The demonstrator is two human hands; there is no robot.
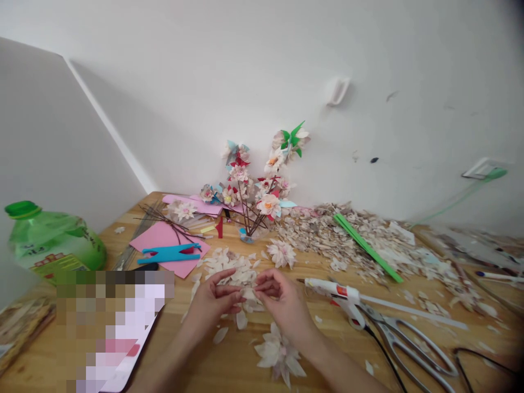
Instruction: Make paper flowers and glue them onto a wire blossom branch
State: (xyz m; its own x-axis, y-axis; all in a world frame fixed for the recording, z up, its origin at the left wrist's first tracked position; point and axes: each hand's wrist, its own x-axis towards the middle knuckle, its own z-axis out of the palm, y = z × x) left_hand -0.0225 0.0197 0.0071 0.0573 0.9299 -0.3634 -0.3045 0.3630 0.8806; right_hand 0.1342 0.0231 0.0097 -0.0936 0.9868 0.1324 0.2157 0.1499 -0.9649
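**Two hands meet over one heap of petals**

We count two hands at the centre of the frame, the left hand (224, 295) and the right hand (272, 290), facing each other with fingers curled and thumbs drawn close to the fingertips, leaving only slight gaps. Whether either has hold of a petal we cannot tell; the pale scraps there are too small and blurred.

The one heap of loose petals (229, 266), too many to count, lies on the counter (223, 368) at mid-frame, just beyond and partly beneath both hands. Two finished-looking flowers lie near the right hand: the farther flower (281, 254) just beyond it, the nearer flower (279, 352) at lower centre, beside its forearm.

Right of centre we see one glue gun (333, 289), and at lower right one pair of scissors (379, 318). One green bottle (61, 245) lies at the left edge, one blue cutout (170, 253) left of centre.
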